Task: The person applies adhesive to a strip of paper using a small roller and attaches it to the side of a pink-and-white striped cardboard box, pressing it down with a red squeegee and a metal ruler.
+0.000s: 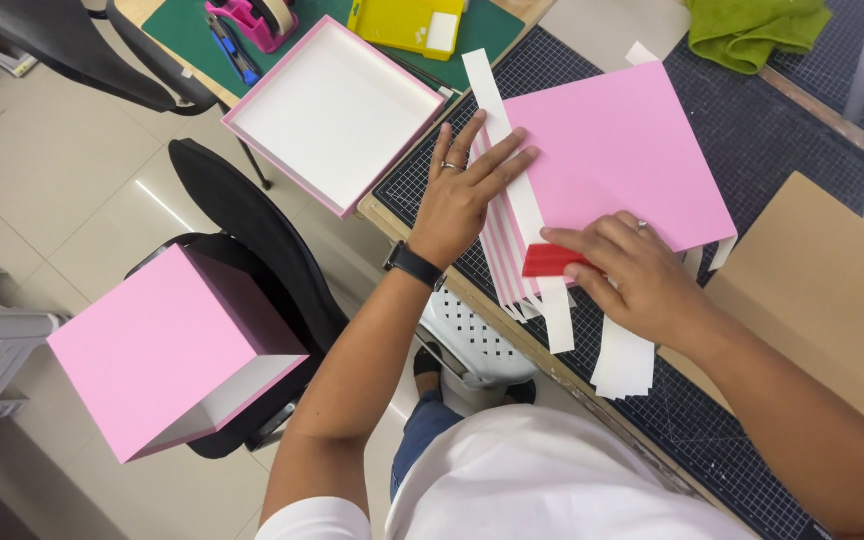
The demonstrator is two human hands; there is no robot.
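Both hands flat: left hand (464, 190) steadies pink sheets (622, 150), right hand (632, 275) presses red scraper (550, 260).

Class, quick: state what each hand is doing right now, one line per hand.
Left hand: open, fingers spread flat on the white strip over the pink sheets.
Right hand: closed on the red scraper, pressing it on the strip.

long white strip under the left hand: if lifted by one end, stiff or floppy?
Probably floppy: the white strip is long, narrow and looks paper-thin, lying flat across the pink sheet. Likely very light, so it could shift easily; the left hand presses beside it while the right hand holds a red scraper on it.
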